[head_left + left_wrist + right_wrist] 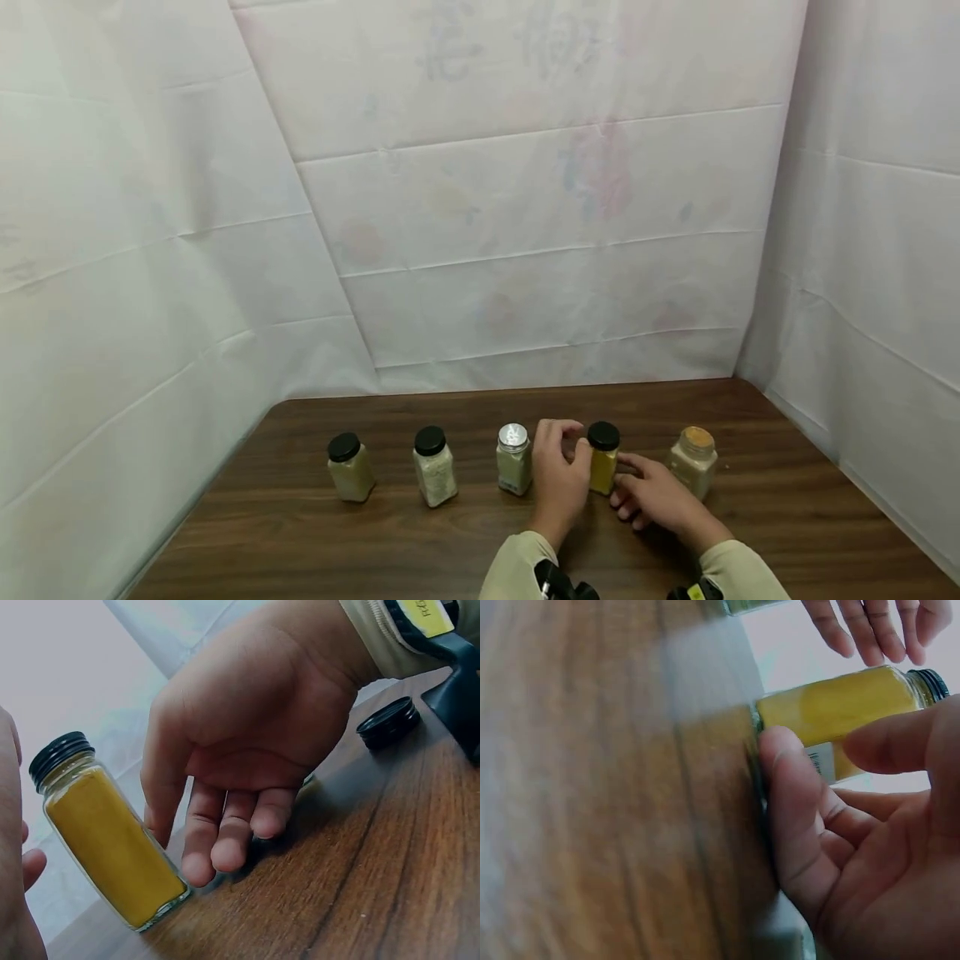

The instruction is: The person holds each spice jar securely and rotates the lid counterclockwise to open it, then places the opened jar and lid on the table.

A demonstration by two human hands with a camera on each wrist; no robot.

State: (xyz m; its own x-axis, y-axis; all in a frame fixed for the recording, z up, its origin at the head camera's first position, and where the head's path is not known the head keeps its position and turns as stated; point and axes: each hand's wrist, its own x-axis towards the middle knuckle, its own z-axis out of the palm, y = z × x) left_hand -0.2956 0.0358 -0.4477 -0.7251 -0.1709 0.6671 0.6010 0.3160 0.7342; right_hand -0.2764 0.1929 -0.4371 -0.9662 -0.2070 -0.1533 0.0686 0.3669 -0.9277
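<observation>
A square glass jar of yellow powder (pixel 603 460) with a black screw lid (pixel 61 757) stands on the table between the two hands. Just left of it is my left hand (pixel 561 475), its fingers relaxed and holding nothing; only its edge enters the left wrist view. My right hand (pixel 658 498) is low on the jar's right side, fingers loosely bent and not wrapped round the glass. Whether its fingertips touch the jar I cannot tell. In the left wrist view a loose black lid (pixel 388 724) lies on the table near the right wrist.
Left of the hands stand a jar with a silver lid (pixel 513 458) and two black-lidded jars, one pale (pixel 435 468) and one greenish-brown (pixel 351 468). An unlidded jar (pixel 693 462) with an orange-brown top is behind the right hand. White cloth (pixel 540 208) walls the wooden table (pixel 390 550).
</observation>
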